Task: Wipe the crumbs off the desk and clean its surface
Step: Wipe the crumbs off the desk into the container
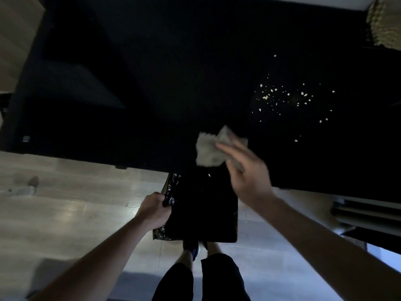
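Observation:
The desk is black and fills the upper part of the view. Pale crumbs lie scattered on its right half, and one crumb shows just below the front edge. My right hand presses a crumpled light grey cloth at the desk's front edge, blurred by motion. My left hand grips the left rim of a bin lined with a black bag, held under the desk edge beneath the cloth.
A woven basket stands at the desk's far right corner. Wooden floor lies below the desk edge, with a small object on it at the left. My legs stand behind the bin. Dark furniture sits at the right.

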`<move>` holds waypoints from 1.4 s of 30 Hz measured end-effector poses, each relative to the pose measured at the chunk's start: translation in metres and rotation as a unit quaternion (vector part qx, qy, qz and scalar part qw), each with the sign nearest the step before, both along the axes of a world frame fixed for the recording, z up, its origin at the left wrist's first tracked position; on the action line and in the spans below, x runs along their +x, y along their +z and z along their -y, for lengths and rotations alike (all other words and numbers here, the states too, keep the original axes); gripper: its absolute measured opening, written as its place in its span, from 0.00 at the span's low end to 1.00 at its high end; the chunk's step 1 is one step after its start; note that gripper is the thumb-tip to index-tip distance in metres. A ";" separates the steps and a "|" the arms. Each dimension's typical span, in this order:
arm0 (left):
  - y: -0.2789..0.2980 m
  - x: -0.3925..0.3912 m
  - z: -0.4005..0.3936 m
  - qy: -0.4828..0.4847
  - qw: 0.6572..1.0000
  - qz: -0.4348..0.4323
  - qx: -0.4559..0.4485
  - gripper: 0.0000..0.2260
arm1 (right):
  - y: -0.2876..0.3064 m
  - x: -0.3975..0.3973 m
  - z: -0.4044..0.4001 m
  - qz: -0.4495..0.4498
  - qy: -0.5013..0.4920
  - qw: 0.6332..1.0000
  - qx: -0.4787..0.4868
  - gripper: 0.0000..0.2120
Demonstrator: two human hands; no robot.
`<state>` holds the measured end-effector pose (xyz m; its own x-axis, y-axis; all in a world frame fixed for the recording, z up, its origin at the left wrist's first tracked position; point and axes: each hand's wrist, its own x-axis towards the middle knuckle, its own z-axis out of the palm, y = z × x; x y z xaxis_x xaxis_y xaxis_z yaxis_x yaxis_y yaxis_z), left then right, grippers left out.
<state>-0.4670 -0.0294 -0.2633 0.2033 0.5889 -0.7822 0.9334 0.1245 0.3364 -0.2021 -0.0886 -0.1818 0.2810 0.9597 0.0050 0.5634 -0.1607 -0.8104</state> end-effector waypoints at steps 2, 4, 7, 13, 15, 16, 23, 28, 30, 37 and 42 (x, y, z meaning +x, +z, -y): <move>0.000 -0.002 0.002 -0.002 1.000 0.003 0.003 0.14 | -0.002 0.024 -0.017 0.013 -0.055 0.998 0.004 0.23; 0.000 -0.003 0.004 -0.006 1.000 0.007 0.008 0.15 | -0.008 0.042 -0.023 0.029 -0.071 0.997 -0.023 0.22; 0.000 -0.003 0.005 -0.026 0.999 0.004 0.021 0.16 | -0.024 0.041 -0.009 0.079 -0.049 0.993 -0.077 0.22; 0.002 -0.001 0.006 -0.033 0.999 0.010 0.020 0.16 | -0.041 -0.019 0.048 0.111 0.021 0.991 -0.070 0.23; 0.005 0.000 0.007 -0.029 0.999 0.009 0.014 0.14 | -0.039 -0.039 0.065 0.078 0.047 0.992 -0.082 0.24; 0.006 0.000 0.008 -0.027 0.999 0.009 0.013 0.14 | -0.035 -0.048 0.073 0.057 0.056 0.993 -0.087 0.24; 0.003 0.001 0.011 -0.028 0.999 0.019 0.006 0.13 | 0.000 -0.038 0.061 -0.015 -0.015 0.999 -0.036 0.24; 0.002 0.014 0.015 -0.035 0.999 0.033 0.008 0.17 | -0.008 0.044 0.010 0.043 -0.105 0.993 -0.042 0.22; 0.001 0.020 0.017 -0.036 0.999 0.035 0.013 0.19 | -0.019 0.065 -0.004 0.073 -0.119 0.988 -0.072 0.21; 0.002 0.046 0.026 -0.039 0.998 0.036 0.016 0.21 | -0.041 0.032 0.026 0.142 -0.037 0.987 -0.067 0.21; 0.006 0.062 0.035 -0.033 0.999 0.007 0.013 0.16 | -0.026 0.009 0.090 0.044 0.065 0.993 -0.088 0.23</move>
